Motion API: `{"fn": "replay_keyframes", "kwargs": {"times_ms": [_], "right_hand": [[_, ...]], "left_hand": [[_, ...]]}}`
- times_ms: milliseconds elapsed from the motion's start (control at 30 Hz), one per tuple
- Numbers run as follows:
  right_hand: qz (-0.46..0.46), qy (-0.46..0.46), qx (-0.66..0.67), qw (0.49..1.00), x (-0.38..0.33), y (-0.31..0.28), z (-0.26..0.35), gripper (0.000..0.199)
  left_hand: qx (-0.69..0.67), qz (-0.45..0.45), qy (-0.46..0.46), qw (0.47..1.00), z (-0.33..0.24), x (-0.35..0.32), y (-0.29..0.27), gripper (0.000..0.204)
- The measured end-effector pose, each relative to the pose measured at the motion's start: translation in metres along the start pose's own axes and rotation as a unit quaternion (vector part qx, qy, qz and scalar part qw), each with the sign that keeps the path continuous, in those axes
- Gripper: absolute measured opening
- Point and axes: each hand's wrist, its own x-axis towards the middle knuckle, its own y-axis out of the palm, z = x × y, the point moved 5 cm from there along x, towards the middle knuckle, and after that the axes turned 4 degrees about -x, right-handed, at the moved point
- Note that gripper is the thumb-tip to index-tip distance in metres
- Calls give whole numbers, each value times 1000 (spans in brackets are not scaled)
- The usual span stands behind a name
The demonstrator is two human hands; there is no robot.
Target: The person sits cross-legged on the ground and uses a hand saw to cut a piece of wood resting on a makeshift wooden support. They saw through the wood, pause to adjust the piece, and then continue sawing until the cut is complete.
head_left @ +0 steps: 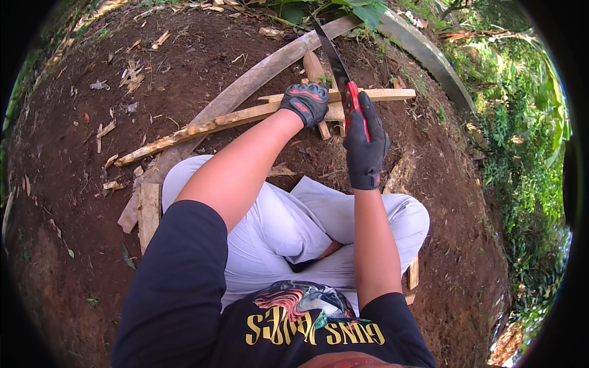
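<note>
- Saw (332, 56): tip forward and slightly left, long axis crosswise to the wooden strips (236, 116)
- Right hand (367, 140): wrapped round its red handle (352, 95)
- Left hand (305, 103): fingers curled over the strips

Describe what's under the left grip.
Wooden strips show on both sides of the left grip; the stretch directly beneath is covered, so whether they touch there cannot be seen.
</note>
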Motion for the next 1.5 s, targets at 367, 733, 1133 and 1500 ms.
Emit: {"fn": "replay_keyframes", "kwargs": {"times_ms": [367,733,1133,1500], "right_hand": [[47,30,-13,998,-59,-54,-15,43],[83,138,-16,987,-120,-134,19,43],[76,182,-13,980,-90,-116,50,41],[112,119,-77,984,-155,-173,43,41]], "left_hand": [[23,52,-39,998,-3,-9,35,92],[90,29,-53,994,-1,-9,43,92],[68,29,-79,994,13,2,27,74],[54,36,-64,996,13,2,22,61]]}}
